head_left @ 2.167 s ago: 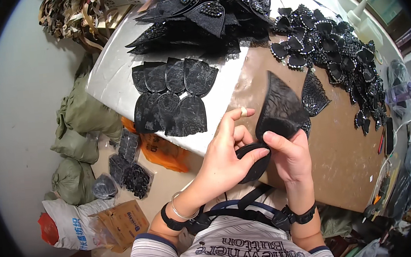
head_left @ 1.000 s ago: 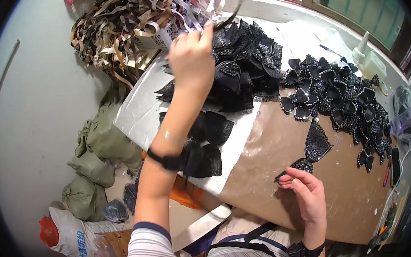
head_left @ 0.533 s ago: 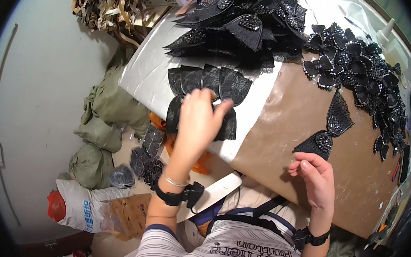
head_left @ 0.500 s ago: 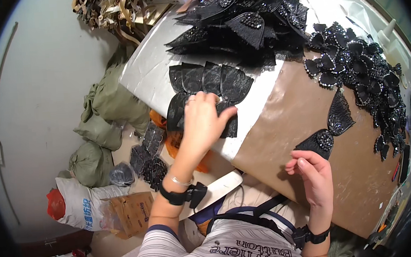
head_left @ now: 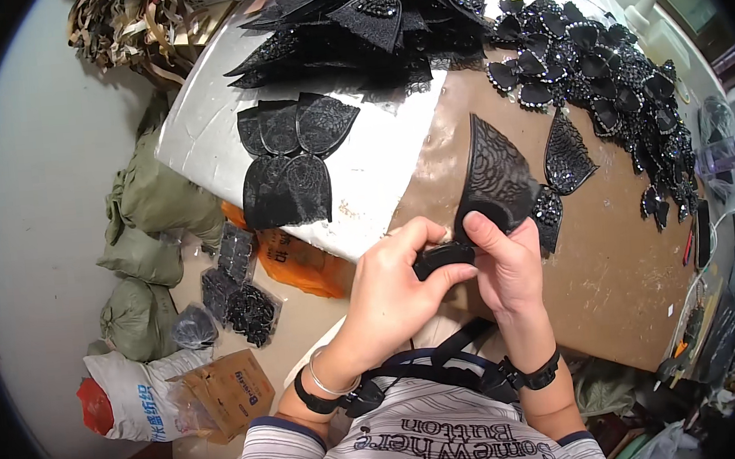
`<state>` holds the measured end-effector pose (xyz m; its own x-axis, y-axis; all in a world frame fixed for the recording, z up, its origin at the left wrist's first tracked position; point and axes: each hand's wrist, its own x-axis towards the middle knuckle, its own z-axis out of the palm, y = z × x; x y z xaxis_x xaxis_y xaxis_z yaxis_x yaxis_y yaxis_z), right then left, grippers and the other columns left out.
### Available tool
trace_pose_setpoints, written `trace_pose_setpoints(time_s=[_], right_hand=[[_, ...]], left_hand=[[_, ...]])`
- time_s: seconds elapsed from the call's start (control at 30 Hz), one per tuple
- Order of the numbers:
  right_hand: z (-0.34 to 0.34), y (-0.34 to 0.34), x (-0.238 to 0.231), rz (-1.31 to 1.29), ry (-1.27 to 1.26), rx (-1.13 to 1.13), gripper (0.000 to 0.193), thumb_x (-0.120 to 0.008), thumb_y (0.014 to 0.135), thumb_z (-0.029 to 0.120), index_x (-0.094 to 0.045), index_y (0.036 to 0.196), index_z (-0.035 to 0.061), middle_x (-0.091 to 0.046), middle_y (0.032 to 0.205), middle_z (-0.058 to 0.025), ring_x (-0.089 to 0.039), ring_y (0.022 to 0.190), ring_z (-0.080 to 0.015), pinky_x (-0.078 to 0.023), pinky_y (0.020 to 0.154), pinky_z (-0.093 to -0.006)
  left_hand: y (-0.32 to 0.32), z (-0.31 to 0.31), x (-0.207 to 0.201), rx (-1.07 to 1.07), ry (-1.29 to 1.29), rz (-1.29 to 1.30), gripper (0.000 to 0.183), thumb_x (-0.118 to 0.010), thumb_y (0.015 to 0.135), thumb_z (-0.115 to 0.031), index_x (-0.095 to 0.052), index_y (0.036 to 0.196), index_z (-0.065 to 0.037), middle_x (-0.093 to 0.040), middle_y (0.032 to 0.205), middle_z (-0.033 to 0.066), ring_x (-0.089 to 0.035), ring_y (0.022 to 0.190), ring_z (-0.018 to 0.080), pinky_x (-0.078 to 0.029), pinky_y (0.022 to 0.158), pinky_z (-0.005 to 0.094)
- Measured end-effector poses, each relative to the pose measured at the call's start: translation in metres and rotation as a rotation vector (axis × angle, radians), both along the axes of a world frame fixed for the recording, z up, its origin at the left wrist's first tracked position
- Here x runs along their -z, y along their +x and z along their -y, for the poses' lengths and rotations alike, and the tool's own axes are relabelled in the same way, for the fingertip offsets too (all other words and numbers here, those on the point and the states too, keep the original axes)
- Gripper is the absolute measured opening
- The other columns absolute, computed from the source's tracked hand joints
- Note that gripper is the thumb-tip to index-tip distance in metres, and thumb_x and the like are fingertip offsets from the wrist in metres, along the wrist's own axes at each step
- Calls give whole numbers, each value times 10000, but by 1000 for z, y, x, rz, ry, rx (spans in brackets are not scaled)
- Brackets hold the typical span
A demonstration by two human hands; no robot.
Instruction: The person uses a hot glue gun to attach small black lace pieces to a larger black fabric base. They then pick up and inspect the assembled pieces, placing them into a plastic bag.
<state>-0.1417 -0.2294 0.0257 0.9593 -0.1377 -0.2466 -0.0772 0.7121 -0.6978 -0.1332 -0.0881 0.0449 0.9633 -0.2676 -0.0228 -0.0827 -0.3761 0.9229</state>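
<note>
Between my two hands, close to the table's front edge, is a black lace piece [head_left: 496, 172]. One pointed, net-patterned panel of it stands up, and a dark part is bent down near the fingers. My left hand [head_left: 397, 281] pinches the bent part between thumb and fingers. The thumb of my right hand [head_left: 510, 268] presses on the panel's base, with the fingers behind it. Just beyond, a beaded black bow-shaped piece [head_left: 569, 153] lies on the brown surface, partly covered. Several similar plain lace pieces [head_left: 287, 189] overlap in a row on the white sheet to the left.
Beaded black pieces form a large heap [head_left: 369, 31] at the back. Rhinestone-edged black bows [head_left: 605, 73] are piled at the right. A white bottle [head_left: 643, 6] stands far right. Green sacks [head_left: 157, 194], an orange bag [head_left: 297, 265] and a cardboard box [head_left: 229, 394] are on the left below the table.
My left hand has come away from the row with a lace piece, moving right and nearer. My right hand has met it and grips the piece too. The view has shifted right.
</note>
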Motion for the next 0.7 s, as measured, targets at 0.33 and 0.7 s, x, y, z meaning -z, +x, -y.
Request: trace_pose_setpoints(time_s=[0.33, 0.7], right_hand=[[-7, -12, 11, 4, -175, 158, 173, -685, 869, 61, -619, 1024, 19, -654, 912, -55, -624, 791, -153, -514, 718, -282], [70, -21, 16, 169, -244, -382, 566, -563, 960, 207, -368, 1424, -53, -542, 1291, -219, -548, 1170, -258, -443, 994, -377]], left_hand=[[-1, 3, 8, 53, 25, 31, 199, -779, 756, -58, -610, 839, 9, -632, 694, 94, -566, 609, 90, -464, 548, 263], [81, -28, -55, -48, 319, 671, 316, -608, 818, -26, -674, 1124, -73, -697, 848, 122, -670, 724, 276, -524, 649, 367]])
